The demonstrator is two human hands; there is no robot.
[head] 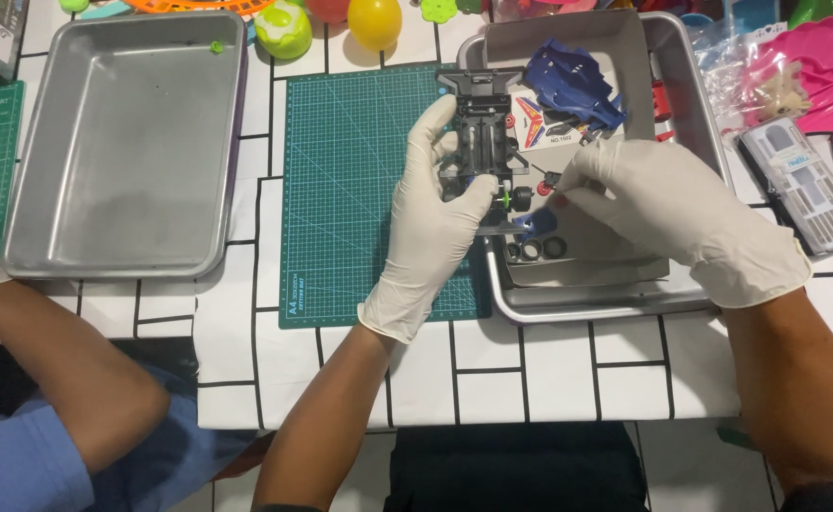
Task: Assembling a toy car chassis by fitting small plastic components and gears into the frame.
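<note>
You're gripping the toy car chassis (481,133) w/ your left hand (432,210), gloved, fingers wrapped round its left side; chassis is hovering over the right edge of the green cutting mat (355,180) and the left rim of the right metal tray (606,305). Your right hand (668,204), also gloved, is pinching a small red part (560,200) btwn fingertips, just right of the chassis axle w/ a green hub (505,200). Blue car body shell (575,83) is lying far in the same tray, beside a sticker sheet (541,123). Three black tyres (535,249) are sitting near you in that tray. Left metal tray (122,142) is standing well apart, far left. Another person's arm (51,351) is resting near left.
</note>
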